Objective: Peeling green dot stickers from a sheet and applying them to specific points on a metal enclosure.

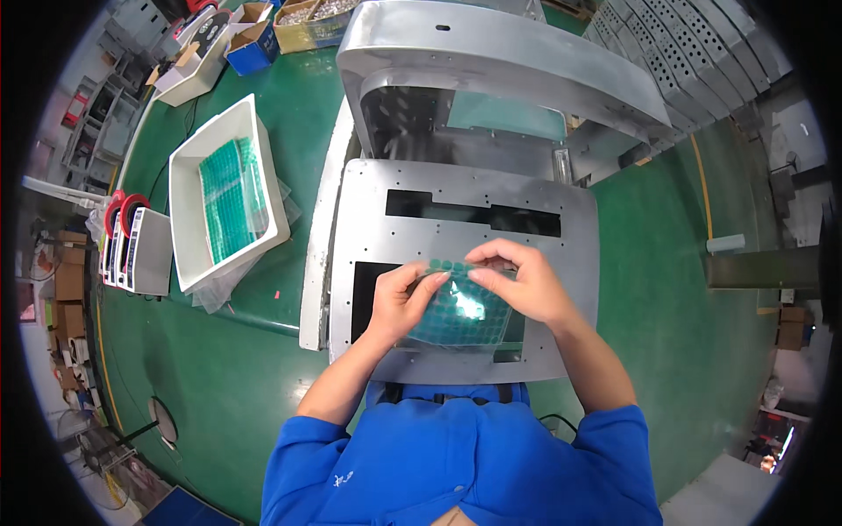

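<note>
A clear sheet (460, 309) covered with rows of round green stickers is held up just above a grey metal panel (377, 219), near the counter's near edge and in front of the person's chest. The left hand (402, 302) pinches the sheet's left edge, thumb on top and fingers curled under, so its grip is closed on the sheet and keeps it taut. The right hand (517, 282) comes in from the other side with thumb and forefinger nearly together at the sheet's upper edge, where the top row of stickers sits; that grip is closed on the sheet too, though I cannot tell whether it has a single sticker between the tips. Holding the sheet from both sides probably keeps the thin film flat and stops it curling while the fingertips work at one dot.

The panel lies flat under the hands, with dark rectangular cut-outs and small holes along its borders, so the sheet hangs right over the surface. Beyond it, toward the far edge, a curved metal housing (491, 61) stands open. To the left, a white tray (189, 167) holds more green sticker sheets within easy reach. Further left sit tape rolls (123, 215) on a dispenser, and cardboard boxes (250, 35) crowd the far left corner of the green counter (667, 289).
</note>
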Motion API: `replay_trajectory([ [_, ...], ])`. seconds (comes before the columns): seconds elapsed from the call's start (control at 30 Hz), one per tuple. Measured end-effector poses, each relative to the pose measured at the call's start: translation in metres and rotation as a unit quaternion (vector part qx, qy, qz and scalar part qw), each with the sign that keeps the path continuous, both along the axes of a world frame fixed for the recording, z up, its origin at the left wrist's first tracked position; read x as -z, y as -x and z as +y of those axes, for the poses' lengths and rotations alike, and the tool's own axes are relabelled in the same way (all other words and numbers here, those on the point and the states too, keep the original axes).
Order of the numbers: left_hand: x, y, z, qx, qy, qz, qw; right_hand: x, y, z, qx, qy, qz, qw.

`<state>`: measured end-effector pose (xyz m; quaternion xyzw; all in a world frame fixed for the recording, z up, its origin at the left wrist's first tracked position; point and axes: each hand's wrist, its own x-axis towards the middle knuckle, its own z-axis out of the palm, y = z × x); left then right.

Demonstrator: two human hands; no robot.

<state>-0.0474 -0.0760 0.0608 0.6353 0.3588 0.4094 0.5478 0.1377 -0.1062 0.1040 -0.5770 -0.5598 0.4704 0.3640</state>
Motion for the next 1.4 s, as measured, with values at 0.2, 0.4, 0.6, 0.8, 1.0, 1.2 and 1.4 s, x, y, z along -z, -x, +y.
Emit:
replay_trajectory([
  [0.2, 0.017, -0.001, 0.009, 0.024, 0.012, 0.042, 0.999, 0.017, -0.004, 0.01, 0.009, 0.042, 0.063, 0.997],
  [0.4, 0.032, -0.005, 0.016, 0.017, 0.059, 0.052, 0.997, 0.038, 0.005, 0.018, 0.059, -0.042, -0.01, 0.997],
  [0.6, 0.046, -0.005, 0.026, -0.014, 0.126, 0.033, 0.991, 0.057, 0.009, 0.031, 0.06, -0.109, -0.067, 0.99],
  [0.8, 0.05, 0.0, 0.034, -0.044, 0.073, 0.049, 0.995, 0.064, 0.015, 0.044, 0.061, -0.012, 0.027, 0.998],
  [1.0, 0.055, 0.004, 0.039, -0.054, 0.117, 0.061, 0.99, 0.071, 0.021, 0.046, 0.078, -0.047, 0.006, 0.996],
  [1.2, 0.07, 0.01, 0.039, -0.06, 0.15, 0.017, 0.987, 0.076, 0.02, 0.049, 0.03, -0.078, 0.028, 0.996],
  [1.4, 0.065, 0.014, 0.045, -0.036, -0.002, 0.004, 0.999, 0.067, 0.013, 0.052, -0.017, 0.059, 0.148, 0.987],
])
